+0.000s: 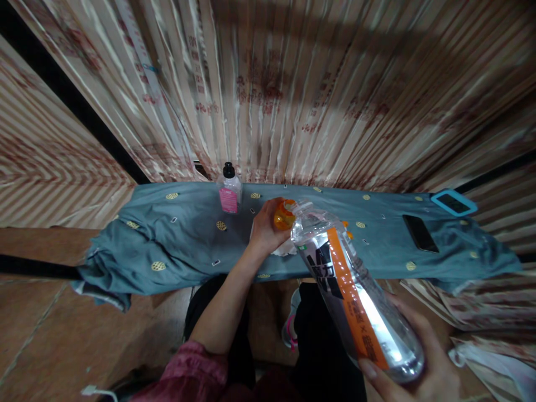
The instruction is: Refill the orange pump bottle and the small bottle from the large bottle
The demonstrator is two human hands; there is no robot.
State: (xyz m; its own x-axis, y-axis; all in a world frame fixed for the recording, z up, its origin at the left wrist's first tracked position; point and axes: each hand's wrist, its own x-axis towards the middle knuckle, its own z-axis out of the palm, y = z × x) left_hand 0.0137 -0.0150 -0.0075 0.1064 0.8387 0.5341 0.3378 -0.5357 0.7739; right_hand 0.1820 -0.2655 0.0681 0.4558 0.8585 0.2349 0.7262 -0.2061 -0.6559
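My left hand [268,226] is wrapped round a small translucent orange container [283,216] with an open top. My right hand [422,357] grips the base of a large clear plastic bottle [355,290] with an orange and silver label. The bottle is tilted, its neck down against the orange container's rim; whether liquid flows cannot be made out. Something white and crumpled, like tissue [286,248], lies below the container. Small orange pieces [347,229] show partly behind the bottle.
A clear bottle with a pink label and black cap [230,192] stands on the teal patterned cloth [188,240] covering a narrow table. At the right lie a dark phone [420,233] and a blue-framed object [454,202]. Pleated curtains [272,100] hang close behind.
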